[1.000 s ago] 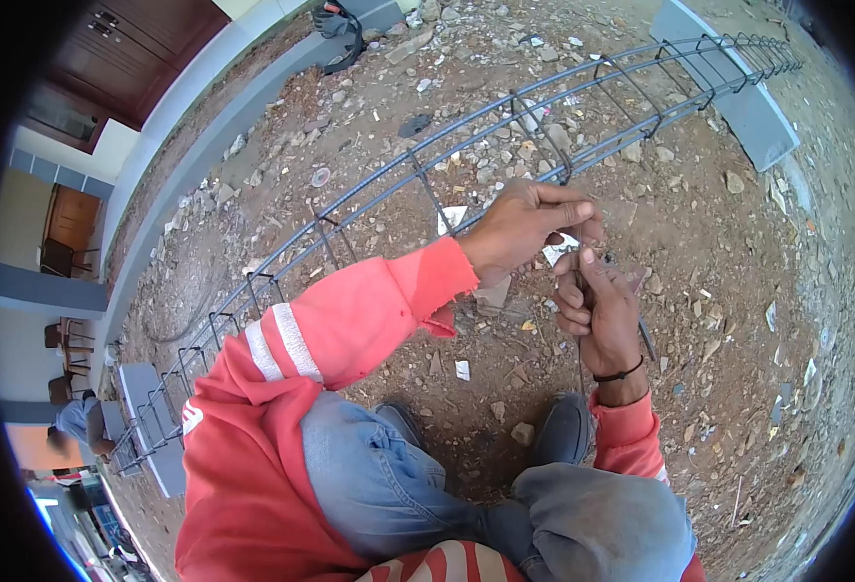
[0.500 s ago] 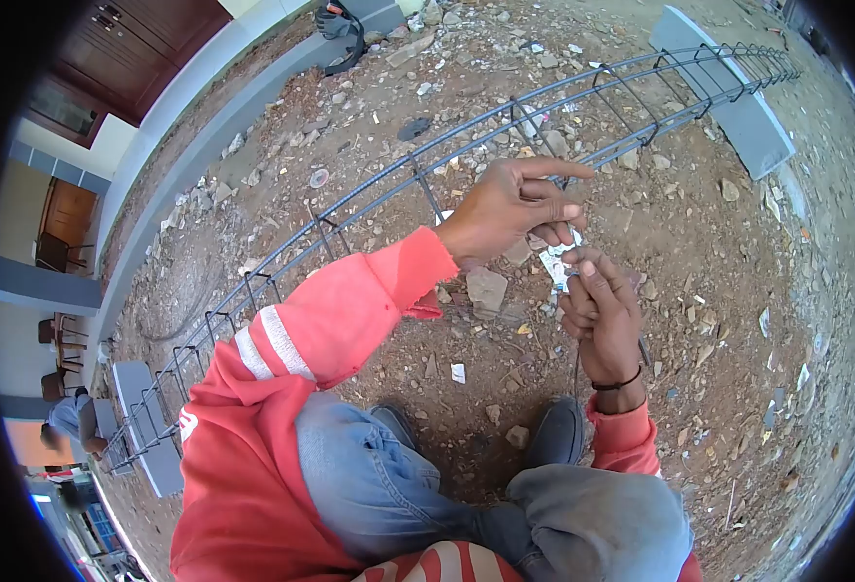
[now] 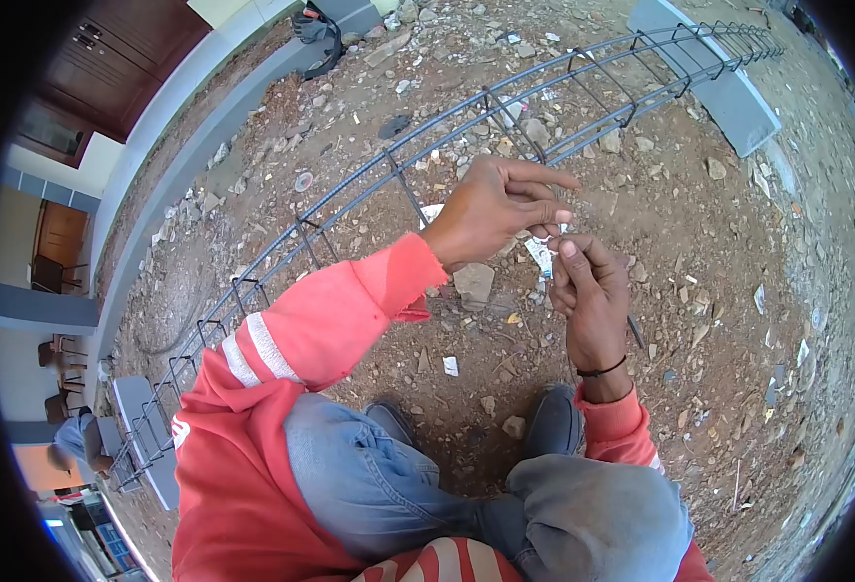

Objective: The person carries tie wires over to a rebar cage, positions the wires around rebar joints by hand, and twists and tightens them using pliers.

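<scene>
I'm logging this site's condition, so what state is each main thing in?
Left hand: forefinger extended, other fingers bent.
Right hand: fingers curled.
Dark rod: apparently in right hand, one end jutting out.
Rebar cage: laid across grey supports.
Brown doors: seemingly shut.
Shoes: on the ground.
Wristband: worn on right wrist.

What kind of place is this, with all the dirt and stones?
It looks like a building site, probably a small one: a long cage of metal bars stretches over grey slabs, the dirt ground is littered with stones, and a building stands alongside.
</scene>
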### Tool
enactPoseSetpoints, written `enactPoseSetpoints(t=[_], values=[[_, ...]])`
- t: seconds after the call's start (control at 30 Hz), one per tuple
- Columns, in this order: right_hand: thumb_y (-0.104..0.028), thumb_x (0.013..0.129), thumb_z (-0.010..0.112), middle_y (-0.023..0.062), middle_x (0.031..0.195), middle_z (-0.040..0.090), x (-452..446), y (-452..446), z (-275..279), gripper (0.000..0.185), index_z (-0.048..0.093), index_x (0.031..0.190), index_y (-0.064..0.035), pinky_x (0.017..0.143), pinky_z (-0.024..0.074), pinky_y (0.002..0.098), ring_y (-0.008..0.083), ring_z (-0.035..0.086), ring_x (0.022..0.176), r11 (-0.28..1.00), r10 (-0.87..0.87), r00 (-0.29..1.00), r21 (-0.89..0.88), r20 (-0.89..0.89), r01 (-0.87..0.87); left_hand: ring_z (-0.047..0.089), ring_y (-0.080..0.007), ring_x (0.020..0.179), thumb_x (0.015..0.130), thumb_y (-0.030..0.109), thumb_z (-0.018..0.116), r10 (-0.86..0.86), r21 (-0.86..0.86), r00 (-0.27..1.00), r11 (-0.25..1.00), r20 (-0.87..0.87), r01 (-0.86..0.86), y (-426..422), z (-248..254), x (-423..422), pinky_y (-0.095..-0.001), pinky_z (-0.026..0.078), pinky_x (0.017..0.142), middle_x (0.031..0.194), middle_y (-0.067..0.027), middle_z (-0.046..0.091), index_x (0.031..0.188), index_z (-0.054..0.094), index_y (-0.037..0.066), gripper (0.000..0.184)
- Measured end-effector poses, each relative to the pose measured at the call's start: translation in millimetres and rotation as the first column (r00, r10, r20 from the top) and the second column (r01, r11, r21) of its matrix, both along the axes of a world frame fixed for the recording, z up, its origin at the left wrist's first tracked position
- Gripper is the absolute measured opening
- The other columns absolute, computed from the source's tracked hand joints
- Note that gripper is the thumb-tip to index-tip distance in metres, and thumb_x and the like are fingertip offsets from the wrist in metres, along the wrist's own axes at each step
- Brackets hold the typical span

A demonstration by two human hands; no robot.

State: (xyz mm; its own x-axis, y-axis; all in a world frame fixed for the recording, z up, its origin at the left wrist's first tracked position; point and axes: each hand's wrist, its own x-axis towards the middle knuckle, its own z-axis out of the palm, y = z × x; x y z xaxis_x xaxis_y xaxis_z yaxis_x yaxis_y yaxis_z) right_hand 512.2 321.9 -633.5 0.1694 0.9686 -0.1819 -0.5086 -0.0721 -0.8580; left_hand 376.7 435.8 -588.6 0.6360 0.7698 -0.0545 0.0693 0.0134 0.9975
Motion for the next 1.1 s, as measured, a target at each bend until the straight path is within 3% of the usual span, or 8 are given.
enactPoseSetpoints(t=[0.2,0.3,0.4,0.53,0.7,0.93,1.0,1.1], values=[[-0.018,0.101,0.057,-0.0066,0.067,0.046,-7,7,11,0.017,0.066,0.103,-0.003,0.046,0.0231,0.0199,0.0005,0.032,0.053,0.998,0.03,0.994,0.051,0.106,-0.036,0.064,-0.0082,0.073,0.08,0.001,0.077,0.136,0.114,0.991,0.984,0.006,-0.136,8,14,-7,-0.0234,0.051,0.066,0.082,-0.0058,0.072,0.124,0.064,-0.002,0.046],[-0.017,0.101,0.056,-0.0077,0.066,0.044,-11,20,20,0.02,0.069,0.104,-0.0022,0.048,0.0238,0.0202,0.0004,0.035,0.057,0.989,-0.038,0.91,0.146,0.412,-0.025,0.062,-0.0082,0.07,0.079,0.0,0.077,0.214,0.069,0.975,0.973,0.061,-0.218,11,29,-18,-0.0236,0.052,0.066,0.079,-0.0049,0.071,0.127,0.062,-0.001,0.05],[-0.017,0.101,0.056,-0.0072,0.067,0.045,-17,36,37,0.018,0.069,0.103,-0.0033,0.049,0.0236,0.0197,0.0004,0.035,0.057,0.978,0.03,0.947,0.184,0.321,-0.094,0.062,-0.0084,0.069,0.079,0.001,0.078,0.261,0.067,0.962,0.962,0.077,-0.266,13,48,-32,-0.0233,0.051,0.065,0.078,-0.005,0.07,0.129,0.061,0.0,0.053],[-0.014,0.098,0.059,-0.008,0.065,0.044,-31,35,40,0.014,0.067,0.099,-0.002,0.051,0.0251,0.0227,0.0024,0.031,0.056,0.965,0.099,0.878,0.172,0.469,-0.2,0.063,-0.0087,0.07,0.079,0.004,0.079,0.232,0.179,0.973,0.958,-0.019,-0.225,6,58,-70,-0.025,0.051,0.065,0.078,-0.0051,0.07,0.13,0.061,0.002,0.054],[-0.014,0.096,0.062,-0.0061,0.065,0.047,-39,16,-36,0.013,0.067,0.097,-0.0016,0.051,0.026,0.0232,0.0025,0.033,0.057,0.914,0.328,0.717,-0.017,0.615,-0.404,0.065,-0.0128,0.07,0.088,0.018,0.073,0.434,0.51,0.769,0.844,-0.469,-0.166,-8,26,-134,-0.0282,0.051,0.067,0.076,-0.0091,0.071,0.109,0.071,-0.001,0.028],[-0.013,0.094,0.063,-0.0027,0.065,0.055,-81,41,-49,0.013,0.07,0.099,-0.0022,0.052,0.0343,0.0248,0.0047,0.042,0.058,0.961,0.185,0.813,0.07,0.552,-0.267,0.068,-0.0169,0.066,0.085,0.016,0.072,0.311,0.417,0.656,0.909,-0.687,0.007,-13,-29,-139,-0.0315,0.053,0.063,0.077,-0.0137,0.072,0.091,0.074,-0.003,0.019],[-0.014,0.095,0.063,-0.0026,0.066,0.056,-87,46,-57,0.014,0.069,0.097,-0.0015,0.052,0.0351,0.0242,0.0045,0.044,0.058,0.966,0.166,0.814,0.074,0.557,-0.248,0.065,-0.0125,0.062,0.087,0.011,0.07,0.396,0.075,0.873,0.917,-0.285,-0.391,-13,-43,-129,-0.028,0.052,0.058,0.076,-0.0112,0.072,0.089,0.072,-0.006,0.018],[-0.015,0.095,0.063,-0.0025,0.065,0.057,-91,51,-57,0.016,0.068,0.092,-0.0003,0.051,0.0353,0.0232,0.0039,0.046,0.058,0.971,0.171,0.839,0.058,0.516,-0.234,0.066,-0.0119,0.073,0.091,0.007,0.068,0.388,-0.05,0.899,0.913,-0.205,-0.405,-8,-46,-128,-0.0254,0.054,0.064,0.083,-0.0099,0.071,0.095,0.069,-0.009,0.016]])
